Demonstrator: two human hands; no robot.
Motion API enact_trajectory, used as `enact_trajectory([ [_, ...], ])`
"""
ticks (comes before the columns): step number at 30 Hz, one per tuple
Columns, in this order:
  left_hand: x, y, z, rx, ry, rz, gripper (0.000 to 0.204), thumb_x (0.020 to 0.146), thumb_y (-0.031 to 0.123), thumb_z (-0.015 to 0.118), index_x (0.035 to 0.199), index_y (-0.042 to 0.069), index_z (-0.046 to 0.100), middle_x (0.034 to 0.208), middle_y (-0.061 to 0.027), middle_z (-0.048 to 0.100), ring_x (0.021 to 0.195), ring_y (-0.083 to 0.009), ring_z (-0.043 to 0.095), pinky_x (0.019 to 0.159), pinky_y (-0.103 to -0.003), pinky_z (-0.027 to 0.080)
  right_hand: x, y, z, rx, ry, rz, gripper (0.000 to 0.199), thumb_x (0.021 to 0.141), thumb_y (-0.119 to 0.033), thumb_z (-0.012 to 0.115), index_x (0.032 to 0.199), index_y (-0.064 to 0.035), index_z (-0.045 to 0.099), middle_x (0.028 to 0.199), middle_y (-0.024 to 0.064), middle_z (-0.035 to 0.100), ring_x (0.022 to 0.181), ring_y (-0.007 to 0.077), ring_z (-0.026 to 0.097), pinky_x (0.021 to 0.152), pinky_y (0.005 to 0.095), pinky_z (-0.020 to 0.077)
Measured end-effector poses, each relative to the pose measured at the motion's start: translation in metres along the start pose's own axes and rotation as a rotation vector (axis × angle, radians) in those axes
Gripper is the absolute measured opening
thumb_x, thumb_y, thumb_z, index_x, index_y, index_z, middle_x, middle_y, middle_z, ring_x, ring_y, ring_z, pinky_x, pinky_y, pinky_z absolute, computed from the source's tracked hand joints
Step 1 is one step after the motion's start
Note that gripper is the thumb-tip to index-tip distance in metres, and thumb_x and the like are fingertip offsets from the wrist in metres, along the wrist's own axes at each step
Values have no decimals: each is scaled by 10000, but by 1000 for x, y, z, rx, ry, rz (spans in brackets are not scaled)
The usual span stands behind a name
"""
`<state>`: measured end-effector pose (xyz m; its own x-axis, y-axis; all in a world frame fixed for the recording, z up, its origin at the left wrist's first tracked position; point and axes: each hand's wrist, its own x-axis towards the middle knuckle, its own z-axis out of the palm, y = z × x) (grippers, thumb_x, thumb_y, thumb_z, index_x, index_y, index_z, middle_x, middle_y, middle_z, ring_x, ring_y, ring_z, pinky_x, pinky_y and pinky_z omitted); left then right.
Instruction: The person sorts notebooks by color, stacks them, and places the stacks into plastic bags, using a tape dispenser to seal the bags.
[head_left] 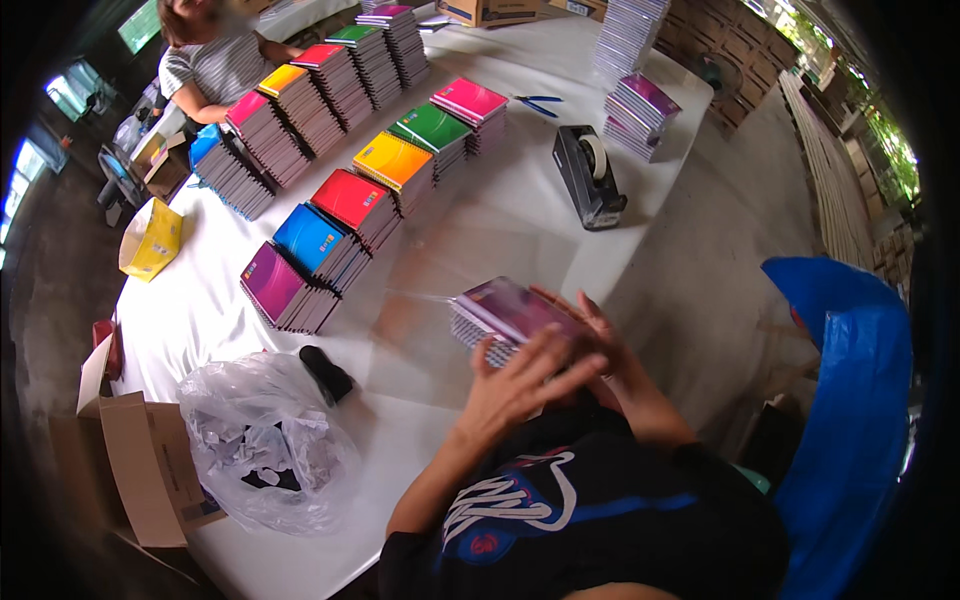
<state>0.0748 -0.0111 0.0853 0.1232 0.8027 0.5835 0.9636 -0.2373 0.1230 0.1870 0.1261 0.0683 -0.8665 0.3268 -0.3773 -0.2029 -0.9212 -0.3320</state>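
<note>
A small stack of spiral-bound notebooks with a purple cover [508, 306] is just in front of my body at the table's near edge. Its surface shines, and a thin clear strip like plastic film sticks out from its left side. My left hand [535, 372] is over the near side of the stack, fingers spread and slightly blurred. At the stack's right side is my right hand [603, 338], its fingers stretched out and its palm partly hidden behind the left hand. Whether either palm presses on the notebooks I cannot tell.
Rows of notebook stacks in several colours, such as the yellow one [392, 160], cross the white table [400, 440]. A black tape dispenser [588, 178] and blue-handled pliers [540, 103] lie beyond. A plastic bag [270, 440] sits left. Another person [220, 70] is across the table.
</note>
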Motion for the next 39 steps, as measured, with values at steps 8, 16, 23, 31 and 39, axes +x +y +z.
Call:
enact_trajectory([
  [8,-10,-15,63,-5,8,-982,904,729,437,706,1444,162,226,1495,-192,130,1357,-423,130,999,-611,144,9,-186,-17,-486,-149,-538,668,750,-46,652,1352,-18,365,1300,111,479,1187,221,476,1028,343,360],
  [16,-52,-1,103,168,-436,-1510,892,772,679,497,1454,184,204,1513,-189,50,1372,-445,20,1010,-653,113,52,-457,-29,-796,29,-752,595,804,-157,637,1339,-33,408,1253,85,525,1119,179,516,961,305,392],
  [23,-71,-20,91,177,-538,-1305,943,663,771,522,1436,302,255,1528,-105,74,1395,-351,66,1041,-604,110,104,-535,-105,-1149,375,-482,532,855,-264,574,1332,-68,445,1299,35,491,1201,163,445,987,306,349],
  [31,-68,-15,85,148,-440,-1326,899,665,803,475,1423,372,253,1532,-76,75,1402,-348,6,1043,-630,61,72,-433,-81,-1280,488,-1222,548,898,-330,545,1330,-27,392,1359,112,399,1204,219,428,992,371,350],
  [39,-15,-49,134,259,-410,-1089,788,758,776,361,1424,370,251,1533,-54,79,1404,-337,14,1017,-662,16,84,-209,-161,-1203,235,-786,562,675,-92,793,1160,-47,512,1137,83,507,977,189,551,752,308,499],
])
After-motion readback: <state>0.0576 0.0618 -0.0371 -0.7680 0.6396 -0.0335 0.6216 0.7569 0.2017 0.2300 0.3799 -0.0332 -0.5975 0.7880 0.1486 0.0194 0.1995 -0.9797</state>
